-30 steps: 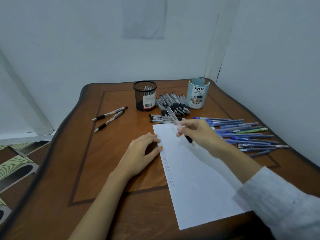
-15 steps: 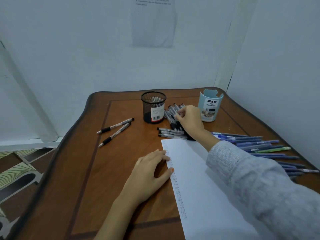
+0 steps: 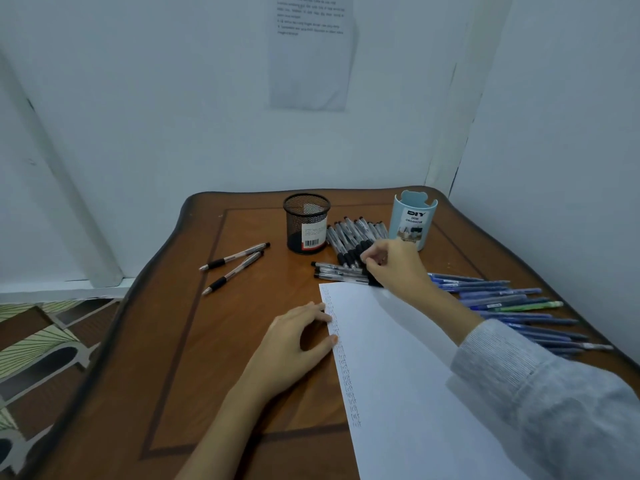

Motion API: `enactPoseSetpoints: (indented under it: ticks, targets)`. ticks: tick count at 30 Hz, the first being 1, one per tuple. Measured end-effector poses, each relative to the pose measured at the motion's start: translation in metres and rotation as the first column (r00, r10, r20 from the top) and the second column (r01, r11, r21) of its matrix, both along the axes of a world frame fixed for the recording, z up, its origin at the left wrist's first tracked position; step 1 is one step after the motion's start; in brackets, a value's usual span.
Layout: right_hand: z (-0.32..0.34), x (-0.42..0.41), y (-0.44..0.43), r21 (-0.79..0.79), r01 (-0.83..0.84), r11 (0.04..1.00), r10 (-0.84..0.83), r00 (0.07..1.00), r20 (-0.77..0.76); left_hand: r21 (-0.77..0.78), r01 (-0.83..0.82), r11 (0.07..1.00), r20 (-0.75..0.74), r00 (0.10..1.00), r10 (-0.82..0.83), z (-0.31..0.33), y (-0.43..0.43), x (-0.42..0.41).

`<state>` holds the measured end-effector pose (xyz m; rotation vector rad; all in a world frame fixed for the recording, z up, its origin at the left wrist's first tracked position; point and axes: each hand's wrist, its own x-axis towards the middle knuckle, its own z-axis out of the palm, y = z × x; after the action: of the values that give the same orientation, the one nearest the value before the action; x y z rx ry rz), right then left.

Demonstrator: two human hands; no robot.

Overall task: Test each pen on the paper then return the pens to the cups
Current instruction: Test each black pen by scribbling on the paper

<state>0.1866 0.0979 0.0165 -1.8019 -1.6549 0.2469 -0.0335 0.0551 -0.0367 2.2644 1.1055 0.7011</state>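
Pale walls corner a wooden table [image 3: 173, 341]; white paper [image 3: 398, 375] lies at its near right; the left hand [image 3: 294, 344] rests flat, relaxed fingertips touching the paper's edge; the right hand [image 3: 394, 265] curls over black-grip pens [image 3: 346, 237], whether gripping one is unclear; these lie between the mesh cup [image 3: 306, 223] and the blue cup [image 3: 412, 220].

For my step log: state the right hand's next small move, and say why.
Probably lift one pen out of the black-grip pens and carry it to the paper. The right hand has its fingertips curled on that pile, though a pinch is unclear, and the left hand rests on the paper's marked edge, steadying it.
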Motion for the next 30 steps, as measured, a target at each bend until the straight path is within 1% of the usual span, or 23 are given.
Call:
enactPoseSetpoints:
  ticks: [2, 4, 6, 7, 9, 11, 12, 14, 15, 16, 19, 21, 23, 25, 27, 30]
  targets:
    - [0.001, -0.003, -0.009, -0.027, -0.062, 0.998, 0.061, 0.998, -0.003, -0.029, -0.026, 0.999, 0.062, 0.998, 0.028, 0.001, -0.001, -0.001]
    - [0.003, -0.008, -0.012, -0.052, -0.110, 0.992, 0.110, 0.994, -0.010, -0.068, -0.079, 0.995, 0.172, 0.981, 0.090, 0.006, -0.003, -0.003]
    - [0.004, -0.015, -0.013, -0.077, -0.140, 0.987, 0.139, 0.990, -0.019, -0.154, -0.139, 0.978, 0.278, 0.944, 0.178, 0.013, -0.004, -0.006]
    - [0.004, -0.019, -0.011, -0.085, -0.154, 0.984, 0.152, 0.988, -0.026, -0.185, -0.172, 0.967, 0.302, 0.927, 0.223, 0.016, -0.004, -0.008]
    - [0.003, -0.028, -0.007, -0.098, -0.180, 0.979, 0.177, 0.984, -0.036, -0.191, -0.267, 0.945, 0.312, 0.896, 0.316, 0.022, 0.002, -0.017]
    - [0.001, -0.041, 0.000, -0.102, -0.208, 0.973, 0.204, 0.978, -0.042, -0.140, -0.392, 0.909, 0.283, 0.864, 0.416, 0.027, 0.012, -0.034]
    - [0.000, -0.047, 0.004, -0.104, -0.223, 0.969, 0.219, 0.974, -0.051, -0.080, -0.462, 0.883, 0.235, 0.852, 0.467, 0.027, 0.017, -0.045]
    - [-0.004, -0.061, 0.014, -0.109, -0.255, 0.961, 0.250, 0.966, -0.058, 0.118, -0.582, 0.805, 0.107, 0.813, 0.572, 0.024, 0.027, -0.072]
    - [-0.006, -0.069, 0.020, -0.105, -0.271, 0.957, 0.267, 0.962, -0.054, 0.185, -0.611, 0.770, 0.066, 0.789, 0.611, 0.020, 0.031, -0.085]
    - [-0.008, -0.077, 0.026, -0.099, -0.286, 0.953, 0.282, 0.958, -0.055, 0.195, -0.632, 0.750, 0.040, 0.769, 0.638, 0.015, 0.034, -0.095]
    - [-0.009, -0.101, 0.046, -0.075, -0.340, 0.937, 0.336, 0.940, -0.061, 0.057, -0.687, 0.724, 0.035, 0.726, 0.686, 0.005, 0.041, -0.106]
    - [-0.009, -0.116, 0.060, -0.064, -0.396, 0.916, 0.396, 0.918, -0.026, 0.061, -0.688, 0.723, 0.019, 0.725, 0.688, 0.001, 0.045, -0.106]
    - [-0.012, -0.128, 0.075, -0.065, -0.456, 0.887, 0.460, 0.886, 0.061, 0.086, -0.674, 0.734, -0.022, 0.735, 0.677, 0.001, 0.048, -0.105]
    - [-0.015, -0.135, 0.087, -0.106, -0.492, 0.864, 0.503, 0.853, 0.139, 0.080, -0.669, 0.739, -0.042, 0.739, 0.673, -0.001, 0.050, -0.105]
    - [-0.020, -0.141, 0.096, -0.151, -0.501, 0.852, 0.523, 0.820, 0.230, 0.073, -0.671, 0.738, -0.043, 0.737, 0.674, -0.002, 0.050, -0.105]
    - [-0.023, -0.143, 0.103, -0.153, -0.501, 0.852, 0.519, 0.766, 0.379, 0.080, -0.672, 0.737, -0.033, 0.737, 0.675, -0.001, 0.049, -0.104]
